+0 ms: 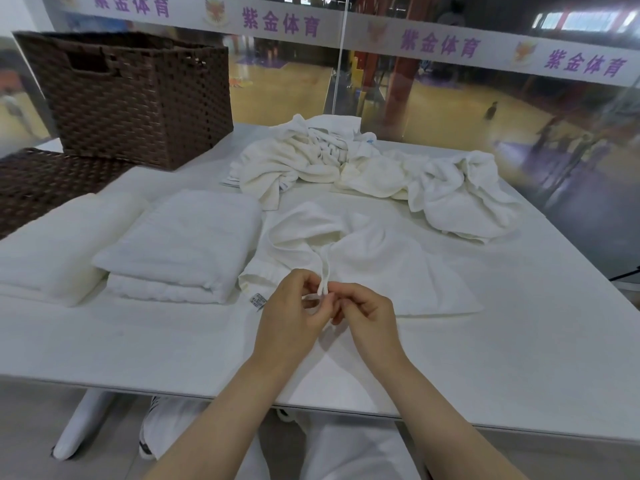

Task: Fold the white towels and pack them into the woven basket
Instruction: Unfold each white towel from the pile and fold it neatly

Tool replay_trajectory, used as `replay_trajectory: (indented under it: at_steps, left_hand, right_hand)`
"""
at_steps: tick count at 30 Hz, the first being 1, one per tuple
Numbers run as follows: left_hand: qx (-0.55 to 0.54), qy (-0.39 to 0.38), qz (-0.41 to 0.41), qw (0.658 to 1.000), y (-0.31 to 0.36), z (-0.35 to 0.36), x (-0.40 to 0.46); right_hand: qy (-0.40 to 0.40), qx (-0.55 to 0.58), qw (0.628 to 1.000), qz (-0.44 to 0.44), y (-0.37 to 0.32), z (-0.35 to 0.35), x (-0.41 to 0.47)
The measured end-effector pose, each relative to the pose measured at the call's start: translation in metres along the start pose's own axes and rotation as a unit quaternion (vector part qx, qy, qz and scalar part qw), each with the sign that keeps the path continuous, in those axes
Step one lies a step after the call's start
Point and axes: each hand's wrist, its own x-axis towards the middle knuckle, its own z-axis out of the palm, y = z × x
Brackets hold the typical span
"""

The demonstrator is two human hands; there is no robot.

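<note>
A white towel lies loosely spread on the white table in front of me. Both hands meet at its near edge. My left hand and my right hand pinch a thin white loop of the towel between their fingertips. To the left lies a stack of folded white towels, and another folded towel lies further left. A dark brown woven basket stands at the back left of the table.
Crumpled white towels are heaped at the back centre, and more of them at the back right. A brown woven lid or second basket sits at the left edge. A glass partition runs behind the table.
</note>
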Motion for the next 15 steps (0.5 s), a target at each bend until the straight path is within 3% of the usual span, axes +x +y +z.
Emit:
replay_trajectory:
  at_steps: [8,13,15]
  left_hand:
    - [0.001,0.008,-0.021,1.0,0.0,-0.004,-0.001]
    - [0.014,-0.005,-0.039,0.999,0.001,-0.003,0.0]
    - [0.016,-0.007,-0.042,0.999,0.001,-0.003,-0.001]
  right_hand:
    - [-0.005,-0.041,0.999,-0.011,0.001,-0.003,0.002]
    - [0.126,-0.165,0.975,-0.085,-0.037,-0.013,0.06]
    - [0.067,-0.244,0.966,-0.05,-0.046,-0.017,0.098]
